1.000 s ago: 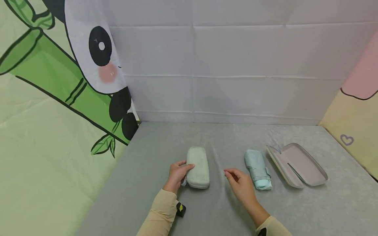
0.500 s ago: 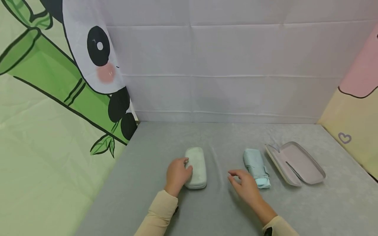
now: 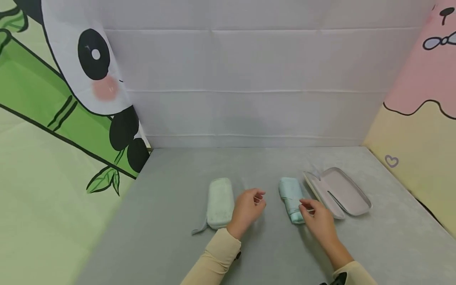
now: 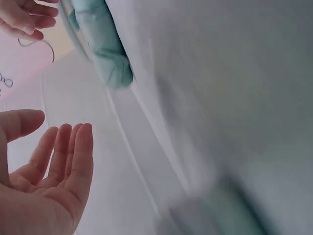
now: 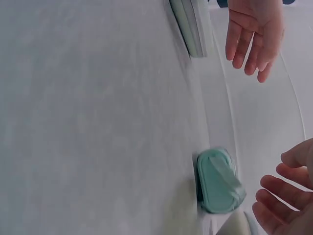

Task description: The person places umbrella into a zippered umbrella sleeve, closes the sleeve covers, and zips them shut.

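Teal folded bundle (image 3: 290, 194) lies on the grey table (image 3: 171, 253) in our head view, long axis running away from us, its near end angled rightward. We have the right hand (image 3: 320, 223) nearer, fingertips over its right side; the left hand (image 3: 247, 209) hangs between it and the pale green case (image 3: 220, 202). From the left wrist, we see thumb and fingers parted, empty, and soft creases in the bundle. From the right wrist, its end looks rounded; our loosely spread fingers hold nothing, probably just clear of it.

Grey table (image 3: 160, 237), creased sheet (image 3: 246, 75) behind; panda print (image 3: 89, 71) at left, yellow print (image 3: 420, 162) with 1 heart (image 3: 391, 161) at right
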A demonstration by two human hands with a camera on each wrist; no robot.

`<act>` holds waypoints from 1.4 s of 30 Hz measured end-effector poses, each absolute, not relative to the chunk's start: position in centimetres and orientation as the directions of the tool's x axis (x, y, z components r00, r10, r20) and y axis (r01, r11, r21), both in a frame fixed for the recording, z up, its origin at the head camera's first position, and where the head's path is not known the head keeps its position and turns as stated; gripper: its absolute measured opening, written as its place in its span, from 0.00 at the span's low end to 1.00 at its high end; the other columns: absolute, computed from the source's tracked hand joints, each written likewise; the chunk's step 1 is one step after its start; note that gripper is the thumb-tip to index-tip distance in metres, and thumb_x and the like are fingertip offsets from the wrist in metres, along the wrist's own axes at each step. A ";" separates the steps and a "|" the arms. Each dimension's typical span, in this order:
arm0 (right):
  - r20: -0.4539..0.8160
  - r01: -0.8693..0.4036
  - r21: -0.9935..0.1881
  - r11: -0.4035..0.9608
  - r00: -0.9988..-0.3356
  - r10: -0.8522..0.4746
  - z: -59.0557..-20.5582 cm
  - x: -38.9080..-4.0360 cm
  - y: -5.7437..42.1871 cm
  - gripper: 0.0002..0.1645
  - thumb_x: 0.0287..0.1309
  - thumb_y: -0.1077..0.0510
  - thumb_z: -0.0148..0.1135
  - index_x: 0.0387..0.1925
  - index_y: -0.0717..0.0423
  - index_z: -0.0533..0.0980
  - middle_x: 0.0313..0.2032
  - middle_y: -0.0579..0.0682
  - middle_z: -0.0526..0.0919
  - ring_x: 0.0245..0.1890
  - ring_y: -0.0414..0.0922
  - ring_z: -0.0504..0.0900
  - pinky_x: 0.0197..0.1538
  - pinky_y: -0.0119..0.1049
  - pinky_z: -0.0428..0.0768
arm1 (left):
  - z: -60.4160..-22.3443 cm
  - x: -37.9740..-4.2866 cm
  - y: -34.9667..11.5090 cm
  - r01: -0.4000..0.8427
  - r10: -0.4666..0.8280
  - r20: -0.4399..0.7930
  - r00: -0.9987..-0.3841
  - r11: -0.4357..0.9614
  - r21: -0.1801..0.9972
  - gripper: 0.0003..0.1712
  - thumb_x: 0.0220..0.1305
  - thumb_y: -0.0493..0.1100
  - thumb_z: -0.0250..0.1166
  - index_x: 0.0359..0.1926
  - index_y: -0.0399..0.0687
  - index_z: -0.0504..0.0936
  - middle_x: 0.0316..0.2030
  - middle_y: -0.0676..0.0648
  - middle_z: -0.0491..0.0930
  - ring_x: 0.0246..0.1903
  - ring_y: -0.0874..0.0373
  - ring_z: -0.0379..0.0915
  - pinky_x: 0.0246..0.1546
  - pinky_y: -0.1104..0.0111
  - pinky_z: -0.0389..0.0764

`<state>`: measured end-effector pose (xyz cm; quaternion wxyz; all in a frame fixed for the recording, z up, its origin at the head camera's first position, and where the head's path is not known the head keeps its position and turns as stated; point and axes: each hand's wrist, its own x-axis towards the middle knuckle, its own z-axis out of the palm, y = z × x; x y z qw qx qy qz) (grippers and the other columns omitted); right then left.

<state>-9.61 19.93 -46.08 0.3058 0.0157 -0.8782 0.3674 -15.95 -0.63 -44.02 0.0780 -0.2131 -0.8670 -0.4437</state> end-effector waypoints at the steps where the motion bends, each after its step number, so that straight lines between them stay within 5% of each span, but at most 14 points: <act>1: 0.547 -0.248 -0.635 0.731 -0.813 0.200 -46.1 -9.6 20.1 0.09 0.51 0.69 0.64 0.37 0.66 0.80 0.32 0.54 0.83 0.31 0.49 0.80 0.32 0.38 0.78 | -44.1 -16.0 -0.2 0.443 0.298 0.331 -0.895 0.520 0.730 0.12 0.57 0.36 0.61 0.43 0.45 0.83 0.34 0.50 0.80 0.33 0.59 0.77 0.34 0.71 0.76; 6: 0.530 -0.203 -0.640 0.741 -0.815 0.235 -46.3 -9.5 21.6 0.09 0.51 0.68 0.64 0.38 0.65 0.81 0.30 0.54 0.83 0.28 0.49 0.80 0.31 0.35 0.78 | -44.6 -16.4 2.2 0.413 0.289 0.303 -0.908 0.490 0.768 0.12 0.55 0.36 0.61 0.41 0.43 0.84 0.32 0.51 0.80 0.31 0.61 0.76 0.31 0.73 0.75; 13: 0.571 -0.180 -0.620 0.763 -0.770 0.283 -45.8 -9.2 24.5 0.08 0.50 0.69 0.65 0.36 0.65 0.81 0.29 0.55 0.83 0.26 0.34 0.76 0.30 0.16 0.69 | -45.2 -17.0 6.0 0.379 0.284 0.271 -0.920 0.458 0.805 0.12 0.56 0.37 0.63 0.43 0.42 0.83 0.30 0.53 0.79 0.29 0.65 0.75 0.28 0.75 0.73; 18: 0.575 -0.143 -0.650 0.747 -0.735 0.359 -45.3 -9.0 26.5 0.08 0.51 0.69 0.64 0.36 0.65 0.81 0.30 0.56 0.82 0.26 0.21 0.69 0.29 0.15 0.67 | -45.5 -17.3 7.5 0.372 0.281 0.258 -0.924 0.519 0.770 0.13 0.54 0.37 0.63 0.42 0.41 0.83 0.31 0.51 0.79 0.27 0.64 0.72 0.26 0.75 0.71; 27: 0.561 -0.002 -0.647 0.762 -0.678 0.475 -44.7 -10.0 30.5 0.09 0.55 0.65 0.60 0.37 0.67 0.81 0.31 0.61 0.83 0.25 0.13 0.60 0.28 0.19 0.65 | -45.7 -17.9 9.2 0.243 0.187 0.158 -0.970 0.660 0.711 0.22 0.52 0.47 0.70 0.44 0.37 0.79 0.33 0.45 0.78 0.32 0.54 0.75 0.30 0.68 0.75; 38: 0.453 0.174 -0.673 0.719 -0.672 0.586 -45.9 -10.1 34.1 0.14 0.57 0.64 0.54 0.41 0.69 0.79 0.34 0.64 0.81 0.22 0.15 0.57 0.30 0.30 0.65 | -45.6 -18.0 10.2 0.102 0.090 0.054 -0.994 0.699 0.708 0.33 0.44 0.50 0.75 0.47 0.35 0.76 0.36 0.43 0.75 0.34 0.49 0.73 0.35 0.64 0.76; 42: 0.418 0.236 -0.674 0.699 -0.659 0.626 -46.3 -10.2 35.0 0.15 0.58 0.64 0.52 0.42 0.73 0.77 0.35 0.68 0.79 0.27 0.36 0.73 0.36 0.43 0.67 | -45.7 -18.4 10.3 0.057 0.075 0.007 -0.997 0.699 0.712 0.30 0.43 0.51 0.76 0.43 0.36 0.78 0.33 0.44 0.75 0.33 0.50 0.73 0.34 0.65 0.75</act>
